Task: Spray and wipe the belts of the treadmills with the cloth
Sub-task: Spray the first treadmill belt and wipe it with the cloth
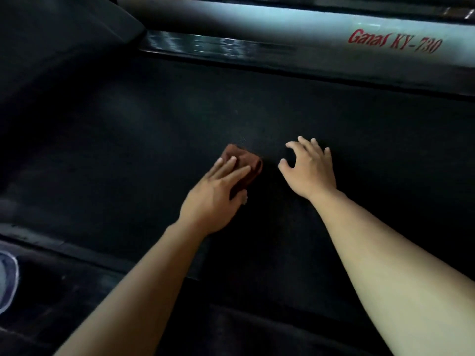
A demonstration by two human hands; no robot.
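Note:
The black treadmill belt [257, 106] fills most of the head view. A small folded reddish-brown cloth [246, 160] lies on it near the middle. My left hand [213, 199] presses flat on the cloth, its straight fingers laid over the near half. My right hand [308, 168] is just right of the cloth and holds nothing; its fingers are spread and slightly bent over the belt. I cannot tell whether its fingertips touch the belt. No spray bottle is in view.
A silver side rail [282, 24] with red lettering "Ganas KY-730" [395, 43] runs along the belt's far side. A dark motor cover [64, 29] rises at the upper left. The near side rail [64, 247] crosses the lower left, with a pale rounded object [6, 278] at the left edge.

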